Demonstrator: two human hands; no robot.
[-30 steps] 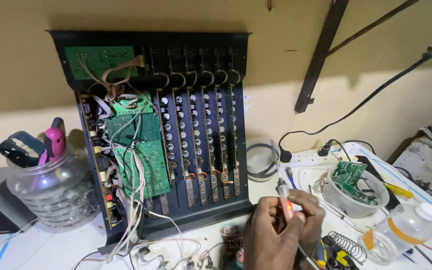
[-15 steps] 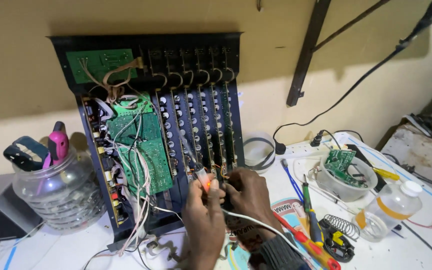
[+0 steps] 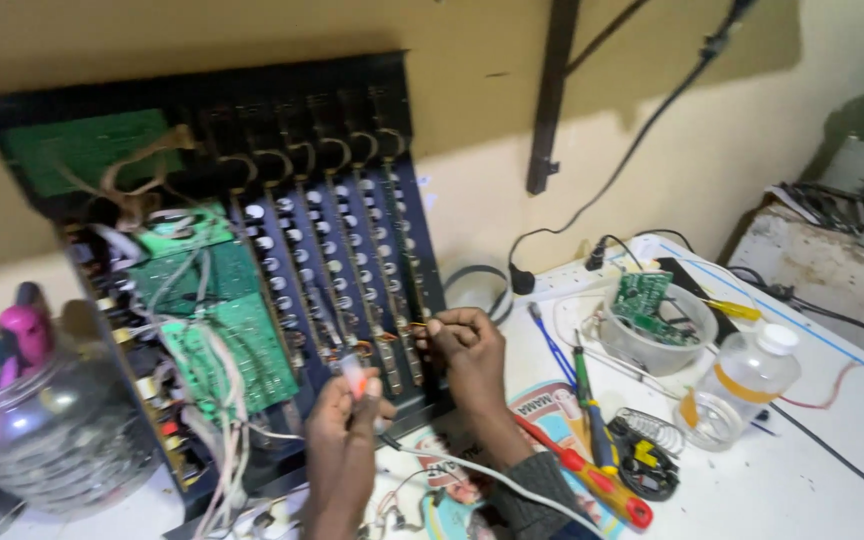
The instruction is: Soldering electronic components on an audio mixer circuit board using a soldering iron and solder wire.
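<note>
Orange-tipped soldering iron (image 3: pixel 354 377) at lower centre, clamped in left hand (image 3: pixel 344 432) grip. Right hand (image 3: pixel 468 350) grip pinched together on thin wire (image 3: pixel 414 324) against open mixer chassis (image 3: pixel 252 290), left half of frame. Red screwdriver (image 3: pixel 592 483) flat on white surface (image 3: pixel 812 470), lower right.

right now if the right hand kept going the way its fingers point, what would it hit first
The right hand points left at the upright row of circuit boards in the open mixer case. Its fingertips look already at the nearest board, though depth is unclear.
</note>
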